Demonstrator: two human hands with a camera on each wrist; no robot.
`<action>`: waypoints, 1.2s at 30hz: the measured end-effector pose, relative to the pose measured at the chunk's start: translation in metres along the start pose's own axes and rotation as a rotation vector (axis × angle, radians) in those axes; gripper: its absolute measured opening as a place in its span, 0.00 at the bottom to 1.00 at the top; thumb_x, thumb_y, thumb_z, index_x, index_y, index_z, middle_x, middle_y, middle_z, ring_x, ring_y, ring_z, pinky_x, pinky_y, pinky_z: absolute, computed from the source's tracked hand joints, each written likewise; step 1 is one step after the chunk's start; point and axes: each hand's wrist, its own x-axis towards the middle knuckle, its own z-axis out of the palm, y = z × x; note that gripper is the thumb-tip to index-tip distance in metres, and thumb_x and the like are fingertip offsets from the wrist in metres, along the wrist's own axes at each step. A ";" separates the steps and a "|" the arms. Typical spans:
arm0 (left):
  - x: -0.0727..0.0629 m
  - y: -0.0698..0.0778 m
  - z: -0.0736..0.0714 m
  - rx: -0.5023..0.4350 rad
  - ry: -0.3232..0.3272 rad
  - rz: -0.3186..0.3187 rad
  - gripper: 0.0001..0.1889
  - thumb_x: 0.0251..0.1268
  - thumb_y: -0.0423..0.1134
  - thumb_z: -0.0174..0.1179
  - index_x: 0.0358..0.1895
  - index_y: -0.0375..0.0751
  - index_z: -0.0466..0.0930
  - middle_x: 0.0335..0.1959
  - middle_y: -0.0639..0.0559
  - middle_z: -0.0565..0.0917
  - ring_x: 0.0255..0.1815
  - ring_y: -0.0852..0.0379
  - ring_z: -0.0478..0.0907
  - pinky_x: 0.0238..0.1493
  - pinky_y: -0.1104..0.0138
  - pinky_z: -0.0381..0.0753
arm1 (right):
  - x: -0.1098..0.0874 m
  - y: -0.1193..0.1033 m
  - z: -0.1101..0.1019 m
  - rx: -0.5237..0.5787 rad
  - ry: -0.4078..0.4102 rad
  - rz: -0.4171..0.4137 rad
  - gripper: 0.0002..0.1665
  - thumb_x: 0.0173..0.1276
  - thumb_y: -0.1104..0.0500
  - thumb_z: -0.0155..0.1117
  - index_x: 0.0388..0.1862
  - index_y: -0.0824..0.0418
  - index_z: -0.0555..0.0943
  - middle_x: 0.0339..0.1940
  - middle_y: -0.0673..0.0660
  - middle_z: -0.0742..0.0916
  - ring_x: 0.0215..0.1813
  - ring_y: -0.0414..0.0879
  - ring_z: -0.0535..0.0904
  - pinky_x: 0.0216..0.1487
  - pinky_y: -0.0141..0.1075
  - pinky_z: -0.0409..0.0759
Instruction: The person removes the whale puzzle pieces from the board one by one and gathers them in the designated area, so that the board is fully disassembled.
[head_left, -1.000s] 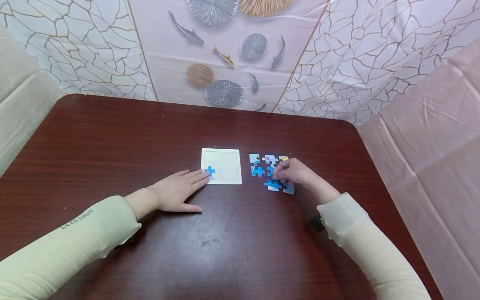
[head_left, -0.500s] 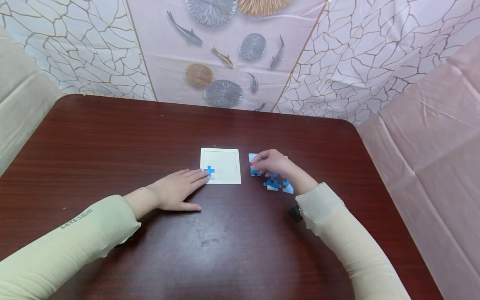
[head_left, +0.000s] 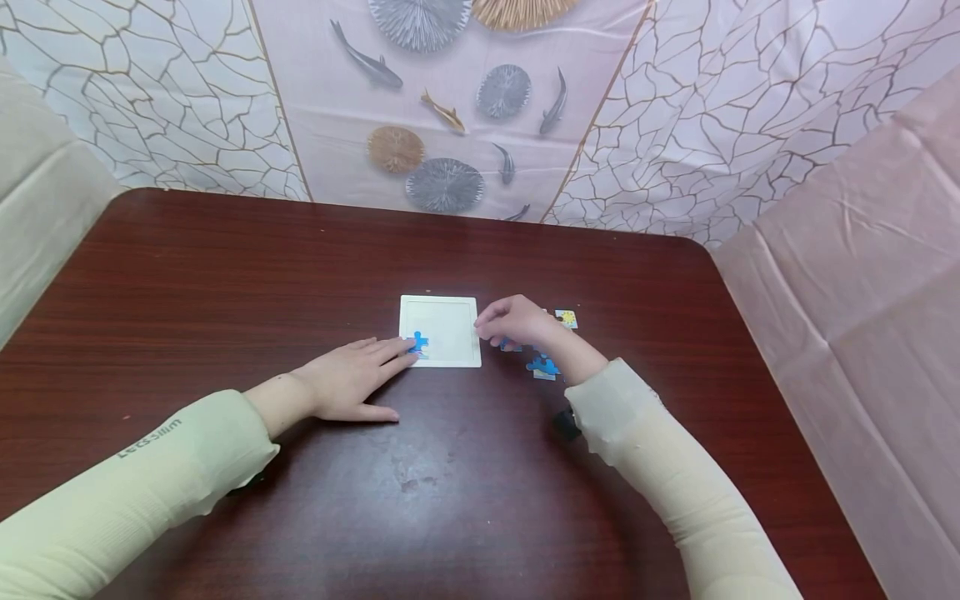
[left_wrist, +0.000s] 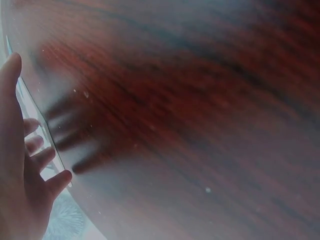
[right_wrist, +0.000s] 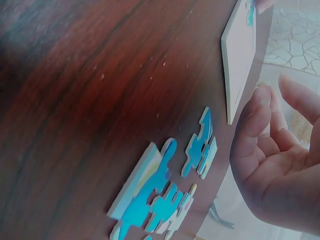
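Note:
A square white puzzle tray (head_left: 450, 308) lies on the table. A blue jigsaw piece (head_left: 420, 340) sits in its near-left corner. My left hand (head_left: 352, 379) rests flat with spread fingers, fingertips over the tray's left edge and touching that piece. My right hand (head_left: 513, 321) hovers at the tray's right edge, fingers curled and thumb near the index finger. The right wrist view shows no piece clearly between thumb and index finger, so whether it holds one is unclear. Below this hand lie several loose jigsaw pieces (right_wrist: 165, 200), partly hidden in the head view.
The dark red wooden table (head_left: 262, 258) carries the tray and pieces. A piece with a yellow sun (head_left: 567, 318) lies at the far right of the group. Patterned cloth (head_left: 465, 125) hangs behind the table, and plain cloth (head_left: 862, 292) bounds the right side.
My right hand has moved left from the loose pieces to the tray's right edge, uncovering the sun piece. The left hand has stayed in place on the tray.

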 end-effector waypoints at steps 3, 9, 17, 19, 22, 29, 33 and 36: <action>0.000 0.000 0.000 -0.008 0.010 0.003 0.43 0.60 0.64 0.53 0.71 0.38 0.57 0.73 0.42 0.57 0.72 0.44 0.58 0.70 0.49 0.58 | 0.002 -0.002 0.004 0.024 -0.003 -0.002 0.13 0.62 0.57 0.63 0.43 0.62 0.83 0.31 0.55 0.85 0.32 0.43 0.78 0.30 0.30 0.79; -0.002 -0.003 0.002 -0.014 0.028 -0.002 0.43 0.59 0.64 0.54 0.71 0.39 0.56 0.74 0.42 0.56 0.73 0.42 0.55 0.70 0.49 0.57 | 0.007 -0.007 0.013 0.048 -0.006 -0.006 0.13 0.62 0.57 0.64 0.43 0.62 0.83 0.30 0.53 0.84 0.31 0.42 0.78 0.29 0.30 0.79; -0.010 -0.007 0.002 -0.011 0.020 -0.030 0.44 0.60 0.64 0.53 0.72 0.40 0.54 0.74 0.43 0.56 0.74 0.40 0.53 0.70 0.47 0.56 | 0.013 -0.014 0.028 0.159 -0.035 0.006 0.14 0.62 0.58 0.63 0.45 0.63 0.82 0.28 0.54 0.83 0.29 0.43 0.77 0.29 0.30 0.79; -0.012 -0.008 0.003 -0.006 0.024 -0.034 0.44 0.60 0.64 0.53 0.72 0.40 0.54 0.74 0.43 0.56 0.74 0.40 0.53 0.70 0.46 0.56 | 0.013 -0.017 0.030 0.179 -0.030 0.004 0.14 0.63 0.59 0.62 0.46 0.64 0.82 0.29 0.55 0.84 0.29 0.43 0.78 0.29 0.31 0.79; -0.016 -0.010 0.004 0.010 0.028 -0.033 0.44 0.60 0.64 0.52 0.72 0.40 0.54 0.74 0.43 0.55 0.74 0.39 0.53 0.70 0.45 0.56 | 0.012 -0.021 0.033 0.207 -0.024 -0.002 0.15 0.63 0.60 0.61 0.47 0.65 0.80 0.32 0.57 0.85 0.30 0.43 0.79 0.30 0.31 0.80; -0.019 -0.012 0.007 0.034 0.022 -0.013 0.43 0.61 0.65 0.51 0.73 0.41 0.53 0.75 0.44 0.54 0.74 0.42 0.54 0.70 0.46 0.56 | 0.014 -0.025 0.039 0.246 -0.027 0.003 0.16 0.64 0.61 0.61 0.50 0.66 0.80 0.44 0.63 0.85 0.36 0.46 0.83 0.35 0.34 0.83; -0.019 -0.011 0.007 0.055 0.024 0.002 0.43 0.61 0.65 0.51 0.72 0.40 0.54 0.74 0.44 0.55 0.74 0.43 0.54 0.70 0.45 0.55 | 0.016 -0.028 0.043 0.248 -0.030 0.010 0.16 0.64 0.61 0.61 0.50 0.65 0.80 0.47 0.63 0.85 0.40 0.48 0.84 0.35 0.34 0.84; -0.019 -0.011 0.006 0.065 0.019 0.010 0.43 0.61 0.65 0.51 0.72 0.39 0.55 0.74 0.44 0.55 0.74 0.44 0.54 0.70 0.45 0.54 | 0.016 -0.030 0.046 0.247 -0.033 0.012 0.15 0.64 0.61 0.62 0.49 0.65 0.80 0.46 0.63 0.85 0.39 0.48 0.84 0.35 0.34 0.84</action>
